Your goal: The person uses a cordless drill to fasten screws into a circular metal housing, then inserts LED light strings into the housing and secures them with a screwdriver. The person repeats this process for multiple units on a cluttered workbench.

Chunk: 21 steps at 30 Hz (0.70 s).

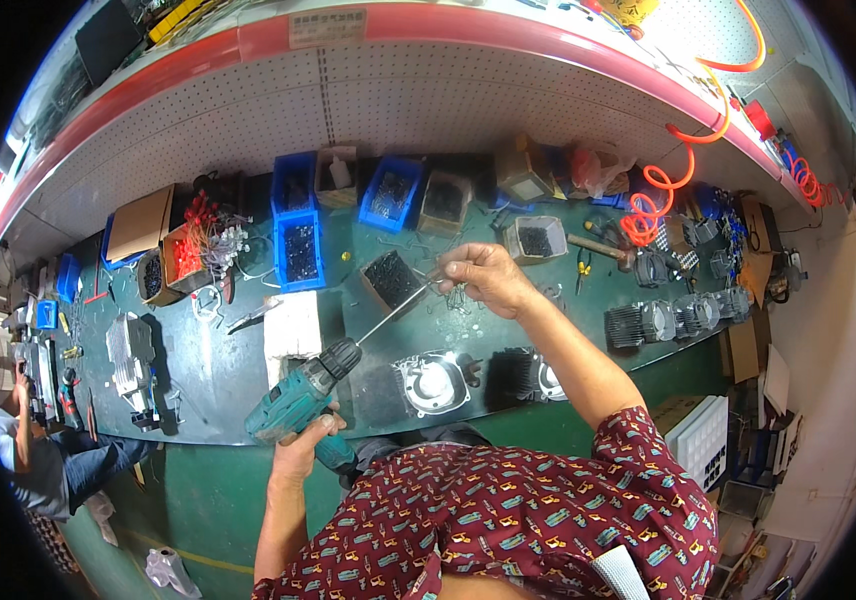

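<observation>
My left hand (302, 446) is wrapped round the handle of a teal cordless drill (293, 400). Its long thin bit (388, 322) points up and to the right, over a small cardboard box of dark screws (391, 280). At the bit's tip, the fingers of my right hand (486, 278) are pinched together; whatever they hold there is too small to name. Below on the bench lies a silver engine part (432, 384) with a round bright middle. A finned metal cylinder (522, 375) sits to its right, partly behind my right forearm.
Blue bins (300, 250) and small boxes (538, 240) of parts line the back of the green bench (218, 400). Finned cylinders (638, 325) stand at the right, below a coiled orange hose (663, 180). A white block (291, 330) lies beside the drill. Another person (23, 450) sits far left.
</observation>
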Each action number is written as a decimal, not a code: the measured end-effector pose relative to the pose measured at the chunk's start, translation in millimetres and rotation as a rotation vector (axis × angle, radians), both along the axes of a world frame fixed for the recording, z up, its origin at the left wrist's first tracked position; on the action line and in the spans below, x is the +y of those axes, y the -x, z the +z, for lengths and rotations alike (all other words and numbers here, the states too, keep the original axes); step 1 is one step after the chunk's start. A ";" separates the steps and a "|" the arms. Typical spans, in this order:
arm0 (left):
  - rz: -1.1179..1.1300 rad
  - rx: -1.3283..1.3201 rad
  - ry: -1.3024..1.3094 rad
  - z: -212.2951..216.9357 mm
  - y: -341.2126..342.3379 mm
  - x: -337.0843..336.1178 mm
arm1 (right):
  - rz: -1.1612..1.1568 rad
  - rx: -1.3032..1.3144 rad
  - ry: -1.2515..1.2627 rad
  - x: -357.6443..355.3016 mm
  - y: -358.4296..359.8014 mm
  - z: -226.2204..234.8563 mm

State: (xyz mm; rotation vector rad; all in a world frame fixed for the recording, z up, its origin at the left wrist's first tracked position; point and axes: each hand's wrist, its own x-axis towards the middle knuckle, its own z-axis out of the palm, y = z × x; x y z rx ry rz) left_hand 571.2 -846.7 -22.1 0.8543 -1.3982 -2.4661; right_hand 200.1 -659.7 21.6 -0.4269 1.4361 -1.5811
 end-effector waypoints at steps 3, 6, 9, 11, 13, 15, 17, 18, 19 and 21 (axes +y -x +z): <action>0.007 0.009 -0.006 1.0 2.7 1.6 | -0.044 -0.016 0.003 0.3 -1.4 -9.5; 0.007 0.003 0.002 -0.8 2.8 1.5 | -0.053 -0.044 -0.003 0.5 -3.1 -5.4; 0.011 -0.006 -0.006 -2.6 2.2 1.2 | -0.058 -0.060 0.014 0.7 -3.7 -5.7; 0.012 -0.007 -0.009 -2.3 2.8 1.0 | -0.065 -0.055 0.018 0.7 -3.6 -6.9; 0.011 -0.001 0.000 -1.9 3.5 1.1 | -0.065 -0.046 0.010 -0.3 -2.9 -8.1; 0.013 -0.008 0.006 -0.9 3.9 1.2 | -0.059 -0.031 -0.008 -1.5 -3.1 -8.2; 0.010 -0.009 0.010 -1.8 3.5 0.1 | -0.037 -0.017 -0.024 -2.6 -2.3 -7.9; 0.007 -0.006 0.010 -4.6 3.1 -0.9 | -0.019 -0.010 -0.033 -2.3 -0.5 -7.8; 0.003 -0.003 0.010 -5.9 2.9 -1.2 | 0.000 -0.004 -0.041 -2.6 0.7 -7.1; 0.010 -0.011 0.012 -3.5 3.0 -1.7 | 0.012 0.024 -0.044 -3.7 0.3 0.2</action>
